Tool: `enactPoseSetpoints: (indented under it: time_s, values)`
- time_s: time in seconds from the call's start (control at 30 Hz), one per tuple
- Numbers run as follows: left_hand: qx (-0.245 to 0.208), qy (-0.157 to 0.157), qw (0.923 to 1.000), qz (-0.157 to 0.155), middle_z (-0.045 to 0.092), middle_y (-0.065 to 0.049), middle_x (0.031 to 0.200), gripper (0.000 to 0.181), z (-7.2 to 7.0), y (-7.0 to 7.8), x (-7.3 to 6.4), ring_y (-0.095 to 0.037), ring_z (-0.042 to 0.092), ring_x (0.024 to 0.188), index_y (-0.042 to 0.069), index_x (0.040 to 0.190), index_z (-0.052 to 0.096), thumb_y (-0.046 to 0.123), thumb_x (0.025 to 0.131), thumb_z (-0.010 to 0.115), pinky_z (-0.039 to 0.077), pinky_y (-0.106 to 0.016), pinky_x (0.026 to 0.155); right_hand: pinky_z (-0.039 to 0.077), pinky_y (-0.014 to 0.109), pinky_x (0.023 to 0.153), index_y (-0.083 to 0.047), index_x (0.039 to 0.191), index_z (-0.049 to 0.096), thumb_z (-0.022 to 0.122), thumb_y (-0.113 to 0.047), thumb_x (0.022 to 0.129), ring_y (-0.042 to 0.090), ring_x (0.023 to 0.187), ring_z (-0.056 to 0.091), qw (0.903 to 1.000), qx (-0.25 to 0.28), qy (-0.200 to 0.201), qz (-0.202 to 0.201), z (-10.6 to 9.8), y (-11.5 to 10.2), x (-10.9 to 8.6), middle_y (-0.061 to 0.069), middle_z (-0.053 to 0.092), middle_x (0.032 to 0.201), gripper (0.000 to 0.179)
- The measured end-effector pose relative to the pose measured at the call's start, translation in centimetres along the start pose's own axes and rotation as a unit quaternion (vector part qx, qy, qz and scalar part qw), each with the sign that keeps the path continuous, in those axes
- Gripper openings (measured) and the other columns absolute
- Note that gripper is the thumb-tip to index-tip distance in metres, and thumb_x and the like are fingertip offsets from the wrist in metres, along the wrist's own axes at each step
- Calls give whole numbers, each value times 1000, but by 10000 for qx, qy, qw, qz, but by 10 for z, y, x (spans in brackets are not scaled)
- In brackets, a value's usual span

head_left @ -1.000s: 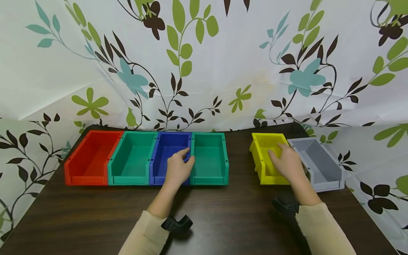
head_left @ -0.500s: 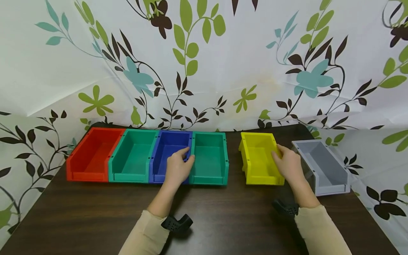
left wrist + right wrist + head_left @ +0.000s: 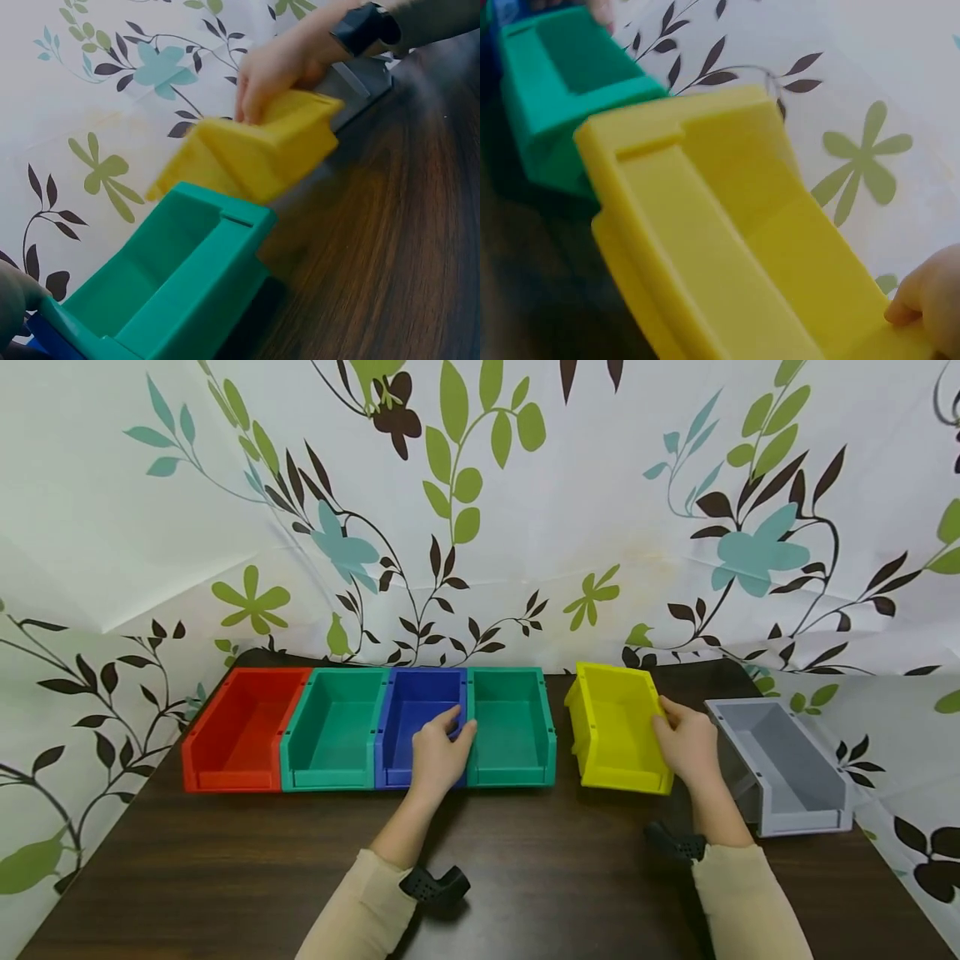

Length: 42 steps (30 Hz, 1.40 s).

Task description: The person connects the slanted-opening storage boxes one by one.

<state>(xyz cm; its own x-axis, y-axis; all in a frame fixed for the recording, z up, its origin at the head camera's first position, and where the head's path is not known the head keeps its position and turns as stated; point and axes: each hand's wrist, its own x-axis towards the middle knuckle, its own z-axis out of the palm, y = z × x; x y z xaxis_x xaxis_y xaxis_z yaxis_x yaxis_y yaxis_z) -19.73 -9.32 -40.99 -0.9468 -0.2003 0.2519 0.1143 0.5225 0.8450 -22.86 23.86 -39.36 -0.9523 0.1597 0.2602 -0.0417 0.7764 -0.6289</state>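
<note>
In the head view my left hand (image 3: 438, 752) pinches the adjoining walls of the blue bin (image 3: 393, 778) and the right-hand green bin (image 3: 513, 777), thumb on the green side. My right hand (image 3: 688, 742) grips the right wall of the yellow bin (image 3: 622, 727), thumb inside. That bin is tilted, and the left wrist view has it raised at a slant, the yellow bin (image 3: 277, 157) overlapping the green bin (image 3: 202, 277) there. From the right wrist, the yellow bin (image 3: 705, 240) fills the middle, with part of the right hand (image 3: 934, 304) at the edge.
A red bin (image 3: 231, 779) and another green bin (image 3: 330, 778) stand against the blue one, making a row. The grey bin (image 3: 806, 822) sits at the right, angled. Behind the dark wooden table (image 3: 225, 877) hangs a leaf-patterned cloth (image 3: 570, 510).
The yellow bin has moved left, away from the grey bin and closer to the green one, and now tilts in my right hand. My left hand stays on the same walls.
</note>
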Motion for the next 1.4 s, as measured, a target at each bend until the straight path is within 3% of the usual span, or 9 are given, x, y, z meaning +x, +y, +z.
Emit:
enactPoseSetpoints:
  time_s: [0.13, 0.47, 1.2, 1.33, 1.4]
  values:
    - [-42, -11, 10000, 25, 66, -23, 112, 44, 2, -1, 0, -32, 67, 99, -3, 123, 61, 23, 89, 65, 55, -44, 82, 43, 7, 55, 5, 130, 53, 50, -14, 94, 36, 89, 67, 9994, 352, -15, 66, -3, -6, 7, 28, 63, 114, 41]
    - [-146, -260, 9995, -132, 64, -21, 119, 47, -1, -2, 0, -30, 67, 101, -1, 127, 58, 27, 89, 65, 55, -42, 83, 45, 7, 57, 2, 132, 52, 51, -17, 95, 34, 93, 67, 9967, 767, -262, 34, -2, -24, 16, 26, 62, 119, 42]
    - [45, -317, 9995, -80, 64, -22, 118, 46, -3, 1, 1, -31, 66, 104, -1, 126, 59, 25, 88, 66, 55, -43, 84, 48, 11, 56, 0, 133, 51, 50, -19, 95, 31, 84, 68, 9976, 612, -330, 14, 2, -32, 25, 24, 62, 120, 43]
    - [54, -331, 9994, -110, 64, -22, 117, 46, -2, 0, 1, -31, 66, 103, -1, 126, 59, 25, 88, 66, 55, -43, 83, 52, 22, 58, 0, 132, 52, 50, -19, 95, 30, 82, 66, 9988, 407, -217, -141, 2, -36, 20, 23, 62, 122, 42]
    - [63, -333, 9994, -97, 65, -22, 117, 46, -1, 0, 1, -30, 66, 103, -1, 126, 59, 25, 88, 66, 55, -43, 84, 56, 33, 67, 0, 135, 49, 50, -23, 96, 32, 90, 65, 9990, 338, -261, -148, 2, -40, 18, 22, 58, 128, 45]
